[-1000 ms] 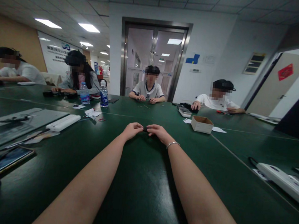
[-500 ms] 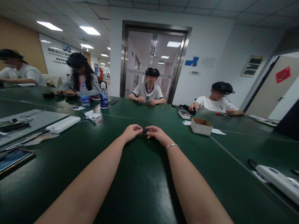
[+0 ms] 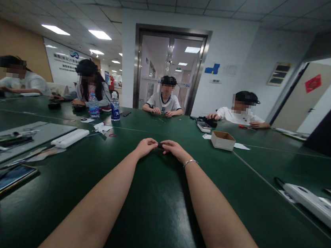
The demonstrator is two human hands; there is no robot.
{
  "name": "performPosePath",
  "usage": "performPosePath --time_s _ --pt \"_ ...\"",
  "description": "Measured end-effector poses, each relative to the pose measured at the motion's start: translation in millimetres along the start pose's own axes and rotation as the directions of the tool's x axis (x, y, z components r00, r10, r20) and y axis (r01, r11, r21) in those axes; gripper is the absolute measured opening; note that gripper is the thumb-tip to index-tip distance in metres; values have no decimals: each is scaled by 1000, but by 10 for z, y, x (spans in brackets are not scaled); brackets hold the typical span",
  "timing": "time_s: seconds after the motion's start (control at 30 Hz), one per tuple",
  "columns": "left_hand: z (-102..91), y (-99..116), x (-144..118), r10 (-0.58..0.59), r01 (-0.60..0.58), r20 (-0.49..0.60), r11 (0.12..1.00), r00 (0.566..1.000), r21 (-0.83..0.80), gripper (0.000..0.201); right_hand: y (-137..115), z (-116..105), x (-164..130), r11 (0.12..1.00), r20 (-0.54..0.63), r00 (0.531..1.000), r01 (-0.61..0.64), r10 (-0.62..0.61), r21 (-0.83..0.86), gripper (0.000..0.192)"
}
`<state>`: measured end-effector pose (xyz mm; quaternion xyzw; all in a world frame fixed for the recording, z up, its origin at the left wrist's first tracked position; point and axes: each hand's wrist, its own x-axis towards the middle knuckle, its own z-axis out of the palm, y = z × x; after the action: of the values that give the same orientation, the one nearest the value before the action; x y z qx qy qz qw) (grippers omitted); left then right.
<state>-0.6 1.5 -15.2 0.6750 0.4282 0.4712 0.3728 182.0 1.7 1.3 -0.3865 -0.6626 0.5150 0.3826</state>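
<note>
The work surface is a very wide dark green table with a smooth, slightly shiny top. The room is an office with a tiled ceiling, ceiling lights, and a double glass door straight beyond the grip.

Both arms are stretched forward on the table, and the left hand and the right hand meet at their fingertips. Between them they pinch a small dark object; each hand closes its fingertips on one end. The object sits just above the table top, exactly between the two hands. Its long axis seems to run from hand to hand, one end toward the left and one toward the right, but it is too small to tell its shape or which end is the front. A thin bracelet is on the right wrist.

Beyond the grip to the right stands a small cardboard box. Well to the right lies a white power strip. To the left of the grip lies a white bar, and beyond it two water bottles. Near the left arm lies a phone. Four other people sit at the far side of the table, with their hands on it.
</note>
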Motion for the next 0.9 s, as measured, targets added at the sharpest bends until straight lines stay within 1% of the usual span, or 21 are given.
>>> performPosePath --time_s 0.13,0.23,0.33,0.47,0.6,0.73,0.77,0.83,0.9 --pt "-1 12 -10 -7 7 2 1000 1000 13 16 3 -14 -20 1000 24 1000 16 -17 22 25" --pt "4 22 -16 -20 20 9 1000 1000 8 17 2 -16 -27 999 38 999 21 -23 28 28" --pt "8 41 -26 -26 26 11 1000 1000 2 18 -7 -6 -24 1000 24 1000 1 -1 -8 24" --pt "8 62 -35 -21 21 5 1000 1000 3 18 -18 17 -12 1000 19 1000 -25 25 -12 13" --pt "7 44 -20 -19 19 -3 1000 1000 -5 18 -15 18 -17 1000 14 1000 -10 10 15 12" --pt "8 17 -2 -28 28 -1 1000 1000 -13 18 -16 7 -29 1000 5 1000 17 -17 14 29" --pt "9 14 0 -26 26 -4 999 1000 -18 17 -17 9 -27 1000 0 1000 5 -5 -1 28" --pt "12 15 -1 -20 19 -14 999 1000 -28 16 -20 18 -21 999 -2 1000 -31 31 -25 20" --pt "13 18 -2 -17 17 -19 999 1000 -42 16 -22 25 -18 999 6 999 -43 43 -22 16"
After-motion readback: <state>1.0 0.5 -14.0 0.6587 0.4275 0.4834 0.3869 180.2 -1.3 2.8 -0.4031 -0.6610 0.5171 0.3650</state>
